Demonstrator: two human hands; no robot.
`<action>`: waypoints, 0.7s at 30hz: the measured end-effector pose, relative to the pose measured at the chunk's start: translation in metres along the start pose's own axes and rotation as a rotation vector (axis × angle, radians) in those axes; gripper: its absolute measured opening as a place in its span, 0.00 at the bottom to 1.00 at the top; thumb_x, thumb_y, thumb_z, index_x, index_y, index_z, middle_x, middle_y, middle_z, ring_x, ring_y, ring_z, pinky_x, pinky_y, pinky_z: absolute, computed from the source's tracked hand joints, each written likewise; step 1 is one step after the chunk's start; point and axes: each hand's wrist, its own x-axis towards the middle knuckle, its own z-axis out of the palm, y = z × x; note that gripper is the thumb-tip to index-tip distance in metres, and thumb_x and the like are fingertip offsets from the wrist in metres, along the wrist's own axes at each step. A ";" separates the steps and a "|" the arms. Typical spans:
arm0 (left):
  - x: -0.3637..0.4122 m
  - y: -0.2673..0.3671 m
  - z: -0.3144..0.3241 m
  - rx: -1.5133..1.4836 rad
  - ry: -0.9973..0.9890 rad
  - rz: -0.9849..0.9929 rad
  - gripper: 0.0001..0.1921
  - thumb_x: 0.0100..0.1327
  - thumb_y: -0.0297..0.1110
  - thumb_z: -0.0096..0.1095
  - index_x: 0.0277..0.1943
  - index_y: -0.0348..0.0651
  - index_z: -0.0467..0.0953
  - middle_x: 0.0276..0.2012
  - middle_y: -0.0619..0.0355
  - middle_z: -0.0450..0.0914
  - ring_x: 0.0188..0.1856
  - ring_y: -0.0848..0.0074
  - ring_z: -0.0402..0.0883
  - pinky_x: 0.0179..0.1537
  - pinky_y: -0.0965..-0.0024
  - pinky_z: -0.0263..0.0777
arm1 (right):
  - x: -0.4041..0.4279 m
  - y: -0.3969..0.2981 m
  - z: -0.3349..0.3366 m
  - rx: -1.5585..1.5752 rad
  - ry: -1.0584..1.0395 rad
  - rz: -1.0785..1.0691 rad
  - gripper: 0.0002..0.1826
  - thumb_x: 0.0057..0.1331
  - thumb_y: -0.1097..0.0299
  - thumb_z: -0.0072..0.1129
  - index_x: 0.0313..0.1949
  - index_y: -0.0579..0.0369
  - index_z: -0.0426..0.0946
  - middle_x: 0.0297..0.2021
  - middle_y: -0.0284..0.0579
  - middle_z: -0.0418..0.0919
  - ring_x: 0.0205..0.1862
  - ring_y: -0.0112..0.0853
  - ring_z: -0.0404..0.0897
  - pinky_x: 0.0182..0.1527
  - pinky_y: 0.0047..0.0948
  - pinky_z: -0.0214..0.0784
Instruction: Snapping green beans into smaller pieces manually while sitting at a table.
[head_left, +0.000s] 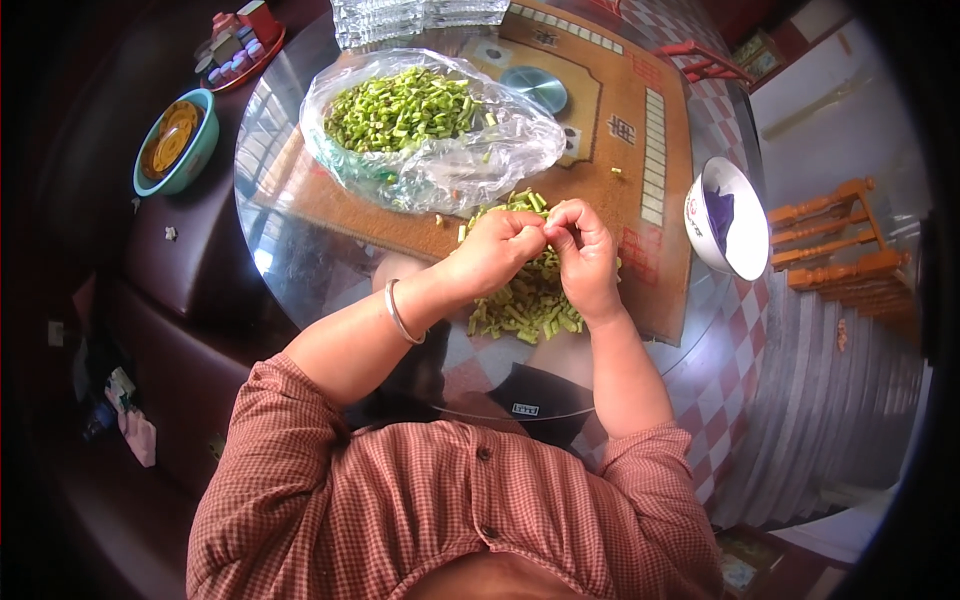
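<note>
My left hand (504, 246) and my right hand (586, 255) meet at their fingertips, thumbs pressed against curled fingers. Anything pinched between them is too small or hidden to make out. Directly beneath them lies a heap of cut green vegetable stems (529, 311), partly covered by both hands. Beyond the left hand, an opened clear plastic bag (480, 176) holds a large pile of short green stem pieces (401, 109). A silver bangle (401, 311) circles my left wrist.
Under the round glass tabletop (274, 217) lies a brown patterned mat (600, 199). A white bowl (701, 232) with a purple item (720, 214) stands right. At left, a teal basin (206, 142) rests on a dark bench (161, 247). Clear glass containers (420, 19) stand at the far edge.
</note>
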 end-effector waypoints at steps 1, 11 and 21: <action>-0.002 0.004 0.002 0.003 -0.005 -0.003 0.13 0.65 0.35 0.48 0.25 0.43 0.69 0.17 0.71 0.62 0.19 0.89 0.55 0.19 0.80 0.48 | -0.001 -0.002 0.001 -0.047 0.013 -0.038 0.05 0.64 0.77 0.54 0.30 0.58 0.68 0.26 0.33 0.69 0.30 0.20 0.68 0.34 0.20 0.62; -0.013 0.018 0.002 -1.124 -0.230 -0.437 0.11 0.58 0.35 0.44 0.21 0.47 0.59 0.17 0.68 0.54 0.16 0.84 0.51 0.17 0.80 0.44 | -0.006 -0.014 0.005 0.295 0.114 -0.121 0.06 0.68 0.71 0.50 0.32 0.53 0.64 0.29 0.35 0.66 0.29 0.23 0.64 0.33 0.21 0.60; 0.000 0.020 -0.008 -0.461 0.037 -0.136 0.10 0.63 0.36 0.42 0.36 0.43 0.72 0.19 0.66 0.63 0.17 0.86 0.54 0.18 0.80 0.46 | 0.008 -0.016 -0.024 0.200 0.397 -0.175 0.05 0.65 0.77 0.51 0.41 0.56 0.70 0.35 0.35 0.73 0.31 0.19 0.66 0.33 0.19 0.61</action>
